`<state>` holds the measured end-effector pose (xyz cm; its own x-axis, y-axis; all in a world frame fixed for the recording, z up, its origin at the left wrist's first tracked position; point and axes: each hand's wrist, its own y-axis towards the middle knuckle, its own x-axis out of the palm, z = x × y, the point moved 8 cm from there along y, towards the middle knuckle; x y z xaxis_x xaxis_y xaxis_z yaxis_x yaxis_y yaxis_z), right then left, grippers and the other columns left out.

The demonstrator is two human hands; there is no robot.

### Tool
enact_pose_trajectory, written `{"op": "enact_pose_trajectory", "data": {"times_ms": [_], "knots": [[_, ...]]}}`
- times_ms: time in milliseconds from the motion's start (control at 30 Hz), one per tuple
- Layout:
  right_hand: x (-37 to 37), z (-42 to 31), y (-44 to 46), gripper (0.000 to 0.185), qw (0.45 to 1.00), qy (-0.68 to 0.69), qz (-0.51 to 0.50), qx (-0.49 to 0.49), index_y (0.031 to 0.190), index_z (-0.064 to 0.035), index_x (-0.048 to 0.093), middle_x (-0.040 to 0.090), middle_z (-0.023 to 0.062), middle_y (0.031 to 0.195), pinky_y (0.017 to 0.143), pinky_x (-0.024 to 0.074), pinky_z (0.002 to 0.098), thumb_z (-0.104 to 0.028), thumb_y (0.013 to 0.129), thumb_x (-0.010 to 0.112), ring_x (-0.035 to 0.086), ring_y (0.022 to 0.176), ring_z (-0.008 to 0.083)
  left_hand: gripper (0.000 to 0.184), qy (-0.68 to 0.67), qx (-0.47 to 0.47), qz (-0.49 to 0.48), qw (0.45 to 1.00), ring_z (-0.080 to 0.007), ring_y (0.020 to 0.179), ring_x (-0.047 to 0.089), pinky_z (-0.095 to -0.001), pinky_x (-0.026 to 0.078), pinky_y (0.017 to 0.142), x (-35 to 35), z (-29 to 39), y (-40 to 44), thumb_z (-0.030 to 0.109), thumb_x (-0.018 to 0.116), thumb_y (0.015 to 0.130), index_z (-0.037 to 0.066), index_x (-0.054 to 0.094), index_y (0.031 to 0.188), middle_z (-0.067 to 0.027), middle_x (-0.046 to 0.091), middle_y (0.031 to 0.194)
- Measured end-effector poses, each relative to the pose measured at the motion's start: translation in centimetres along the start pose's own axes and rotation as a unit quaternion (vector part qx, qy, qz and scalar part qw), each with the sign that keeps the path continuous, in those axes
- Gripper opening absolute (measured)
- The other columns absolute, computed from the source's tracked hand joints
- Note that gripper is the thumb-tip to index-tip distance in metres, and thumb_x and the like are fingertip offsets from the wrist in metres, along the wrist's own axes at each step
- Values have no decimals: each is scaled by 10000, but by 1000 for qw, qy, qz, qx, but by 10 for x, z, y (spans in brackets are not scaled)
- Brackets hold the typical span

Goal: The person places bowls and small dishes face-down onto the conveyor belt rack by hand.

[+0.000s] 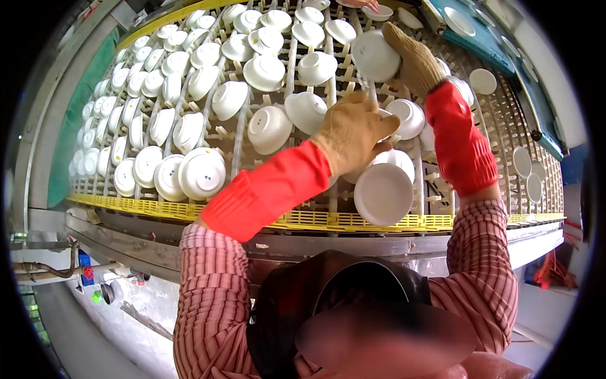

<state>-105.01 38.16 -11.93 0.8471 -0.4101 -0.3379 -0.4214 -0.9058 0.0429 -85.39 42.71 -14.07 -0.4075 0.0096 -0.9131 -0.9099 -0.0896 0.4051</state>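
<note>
Holds a white bowl (377,55) by its side in the gloved right hand (416,63), over the far part of the peg rack (511,196). Has that hand clamped on the bowl. Reaches the left hand (353,132) over more bowls (268,129), apart from the right hand, with fingers curled; cannot tell if touching a bowl below. Seems light enough for one hand, yet hard and stiff, not bendy. Likely slippery if wet, and easy to chip or crack. Best to pinch at the rim, thumb on one side and fingers on the other, with no bumps. Looks smooth, shiny and round. Shows thin rods and stubby pegs in rows, a yellow strip (303,221) full of small slots, fuzzy tan gloves and wrinkly red sleeves (265,189).
</note>
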Motion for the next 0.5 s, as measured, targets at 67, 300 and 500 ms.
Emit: {"op": "enact_pose_trajectory", "data": {"times_ms": [67, 300, 500], "knots": [[1, 29, 27, 487, 998, -22, 50, 16, 1333, -70, 731, 802, 224, 1064, 762, 649, 426, -473, 1071, 650, 789, 894, 342, 245, -95, -55, -52, 993, -358, 989, 725, -492, 566, 914, 23, -17, 6, 400, 784, 956, 198, 777, 1095, -117, 763, 926], [11, 25, 31, 669, 820, -540, 85, -168, 1469, -124, 628, 799, 206, 1162, 926, 599, 537, -548, 962, 734, 767, 1065, 400, 252, -180, -102, 32, 978, -366, 829, 751, -489, 581, 778, 24, -21, 5, 398, 705, 1026, 214, 848, 930, -92, 775, 843], [23, 93, 58, 364, 759, -633, -22, -148, 1117, -118, 798, 770, 123, 1268, 972, 557, 511, -436, 959, 717, 731, 1111, 384, 493, -364, -231, 66, 900, -262, 1017, 789, -374, 621, 931, -29, -52, -32, 477, 619, 1136, 34, 791, 1266, -170, 809, 1142]]}}
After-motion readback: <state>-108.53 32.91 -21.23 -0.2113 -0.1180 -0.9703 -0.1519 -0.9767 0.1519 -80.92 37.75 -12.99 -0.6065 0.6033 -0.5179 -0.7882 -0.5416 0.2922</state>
